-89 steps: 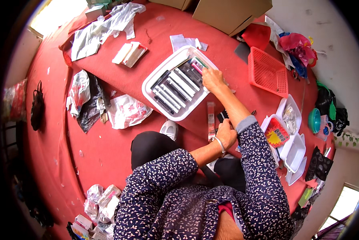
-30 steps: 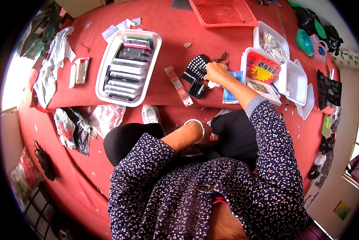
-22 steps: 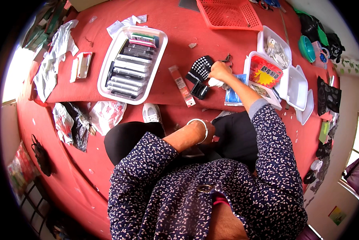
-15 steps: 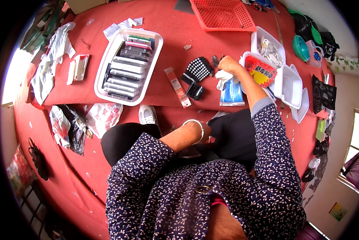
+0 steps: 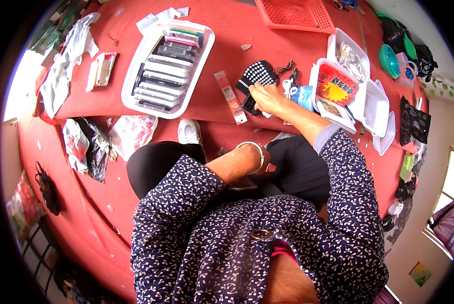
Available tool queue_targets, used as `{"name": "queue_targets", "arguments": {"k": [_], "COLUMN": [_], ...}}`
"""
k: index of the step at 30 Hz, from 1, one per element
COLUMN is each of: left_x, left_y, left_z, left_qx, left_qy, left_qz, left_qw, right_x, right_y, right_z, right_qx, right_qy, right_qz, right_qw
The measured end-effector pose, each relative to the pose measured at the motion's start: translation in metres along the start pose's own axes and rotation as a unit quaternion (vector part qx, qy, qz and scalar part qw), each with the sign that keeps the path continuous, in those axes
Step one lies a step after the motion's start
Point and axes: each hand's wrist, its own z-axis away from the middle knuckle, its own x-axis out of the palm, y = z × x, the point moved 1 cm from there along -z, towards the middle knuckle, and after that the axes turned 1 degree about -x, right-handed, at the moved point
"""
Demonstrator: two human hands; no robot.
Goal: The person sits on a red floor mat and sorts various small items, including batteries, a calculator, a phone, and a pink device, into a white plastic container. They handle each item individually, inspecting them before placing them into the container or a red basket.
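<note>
My right hand (image 5: 268, 98) reaches over the red cloth, its fingers bent down onto a small black box (image 5: 249, 105) that they partly cover. Touching the box's far side is a black piece with rows of white studs (image 5: 258, 72). A bit of something white (image 5: 266, 114) shows under the palm. Just right of the hand are a white cable (image 5: 287, 88), a black cable (image 5: 294, 77) and a blue packet (image 5: 303, 97). My left hand (image 5: 256, 156), with a pale bangle on its wrist, rests low over my lap; its fingers are hidden.
A white tray (image 5: 206, 61) of upright flat cases stands at the left, near a narrow red packet (image 5: 230, 97). White containers (image 5: 371, 109) sit at the right, one holding a red and yellow card (image 5: 337, 87). Behind them is a red basket (image 5: 293, 14). Plastic bags (image 5: 133, 137) lie at the left.
My right hand has moved left and nearer, from the white cable beside the blue packet to the small black box. The cable now lies free. The whole view has shifted slightly.
</note>
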Motion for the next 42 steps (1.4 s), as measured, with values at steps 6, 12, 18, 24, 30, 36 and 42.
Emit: {"name": "queue_targets", "arguments": {"k": [6, 12, 18, 24, 30, 36, 42], "left_x": [0.002, 0.005, -0.005, -0.002, -0.002, -0.027, -0.057], "left_y": [-0.002, -0.005, 0.003, -0.004, -0.013, -0.047, -0.078], "left_z": [-0.004, -0.016, -0.018, -0.019, -0.022, -0.019, -0.006], "left_qx": [0.013, 0.007, -0.035, -0.025, -0.014, -0.088, 0.072], "left_qy": [-0.006, 0.024, 0.029, 0.042, 0.029, 0.386, 0.434], "left_qz": [-0.020, -0.016, -0.018, -0.025, -0.002, 0.138, 0.821], "left_qw": [1.000, 1.000, 0.999, 0.998, 0.999, 0.908, 0.363], "right_x": [-0.010, -0.006, 0.005, -0.007, -0.013, -0.094, -0.139], "right_y": [-0.006, 0.008, 0.017, 0.022, 0.102, 0.083, 0.027], "right_z": [0.001, 0.002, 0.004, -0.004, 0.005, 0.032, 0.059], "right_qx": [-0.054, -0.179, -0.186, -0.085, 0.263, 0.279, 0.205], "right_qy": [0.043, 0.123, 0.026, 0.029, 0.131, 0.156, 0.209], "right_qz": [0.008, -0.049, 0.057, -0.045, -0.514, -0.744, -0.755], "right_qw": [0.998, 0.975, 0.981, 0.995, 0.806, 0.586, 0.587]}}
